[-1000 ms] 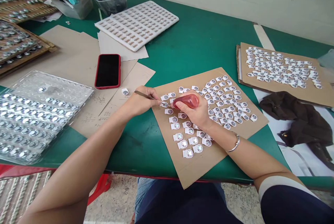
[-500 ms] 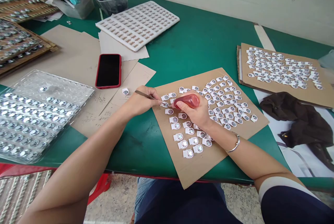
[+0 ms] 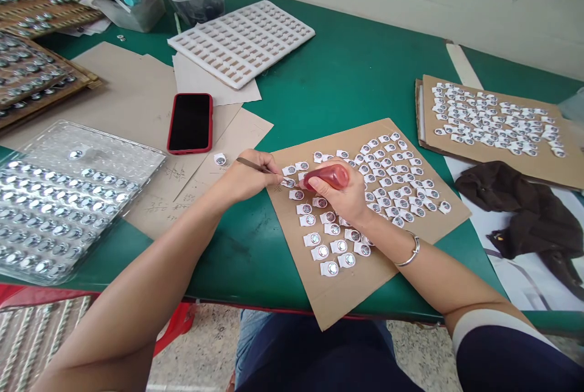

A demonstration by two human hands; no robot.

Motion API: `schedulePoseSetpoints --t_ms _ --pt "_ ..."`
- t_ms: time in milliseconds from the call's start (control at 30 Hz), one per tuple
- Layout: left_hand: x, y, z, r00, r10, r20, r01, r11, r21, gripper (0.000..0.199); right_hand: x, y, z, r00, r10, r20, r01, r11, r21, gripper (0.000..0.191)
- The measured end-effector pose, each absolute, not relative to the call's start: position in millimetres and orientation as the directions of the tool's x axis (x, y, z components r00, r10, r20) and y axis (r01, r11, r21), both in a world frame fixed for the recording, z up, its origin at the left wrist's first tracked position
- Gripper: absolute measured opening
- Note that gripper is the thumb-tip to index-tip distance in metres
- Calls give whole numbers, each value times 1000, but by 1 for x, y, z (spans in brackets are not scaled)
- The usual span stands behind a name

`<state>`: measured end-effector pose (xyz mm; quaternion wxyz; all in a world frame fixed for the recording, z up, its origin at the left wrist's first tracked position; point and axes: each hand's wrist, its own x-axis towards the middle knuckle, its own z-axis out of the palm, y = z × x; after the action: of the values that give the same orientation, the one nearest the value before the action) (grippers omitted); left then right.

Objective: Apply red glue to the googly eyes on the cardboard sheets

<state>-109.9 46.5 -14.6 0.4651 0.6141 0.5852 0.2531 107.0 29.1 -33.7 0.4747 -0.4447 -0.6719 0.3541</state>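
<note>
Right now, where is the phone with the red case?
In the head view the phone lies screen-up on brown paper sheets, left of the left hand, between the white foam tray and the clear blister tray.

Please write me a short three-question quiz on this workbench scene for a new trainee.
1. True or false: the right hand holds a red squeeze bottle over the near cardboard sheet.
2. What does the left hand hold? A) a thin tweezer-like tool B) a pair of scissors C) a marker pen
3. Fill in: the phone with the red case lies on brown ____, screen up.

Key
1. True; its tip points at a small white part in the sheet's left rows.
2. A; the tool's tip meets that same part.
3. Paper; the phone lies left of the cardboard sheet.
</note>
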Motion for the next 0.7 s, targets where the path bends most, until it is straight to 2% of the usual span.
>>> schedulePoseSetpoints --t_ms 700 --pt "-109 46 -12 185 954 -237 484 121 866 14 102 27 -29 -174 917 359 264 395 -880 17"
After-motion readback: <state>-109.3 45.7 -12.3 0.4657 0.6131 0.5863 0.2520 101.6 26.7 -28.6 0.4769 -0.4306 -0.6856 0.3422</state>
